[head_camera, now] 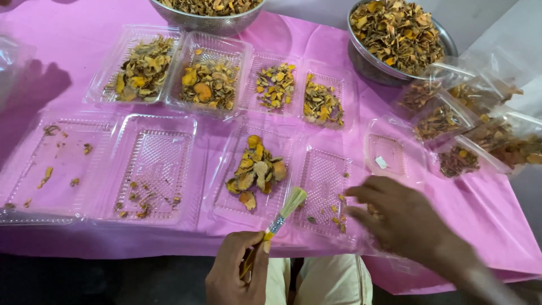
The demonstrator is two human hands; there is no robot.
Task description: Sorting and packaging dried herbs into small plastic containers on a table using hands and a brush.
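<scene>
- While the left hand [237, 274] grips a small paintbrush [280, 217] by its handle, fingers curled tight around it, the pale bristles point up and away toward a clear plastic clamshell tray [257, 169] holding a small heap of dried orange-yellow slices [255, 169].
- The right hand [395, 217] rests, fingers loosely spread and bent, on the near edge of the neighbouring nearly empty tray [323, 175]; whether the fingertips pinch one of the few crumbs [339, 217] lying there cannot be told, as the hand is blurred.
- Behind these, a row of four filled trays [209, 82] sits on the pink tablecloth [480, 209]; two wider trays [152, 169] at the left hold only scattered flakes.
- Two steel bowls, one at the top centre [209, 20] and one at the upper right [395, 39], are heaped with the same dried material; sealed clear bags [457, 121] of it lie at the right.
- Judged from the brush's position, sweeping goes best with light strokes along the ridged tray floor, toward one corner, the free hand steadying the thin rim so the tray does not skid or flex.
- Short strokes would probably keep the brittle flakes from scattering onto the cloth.
</scene>
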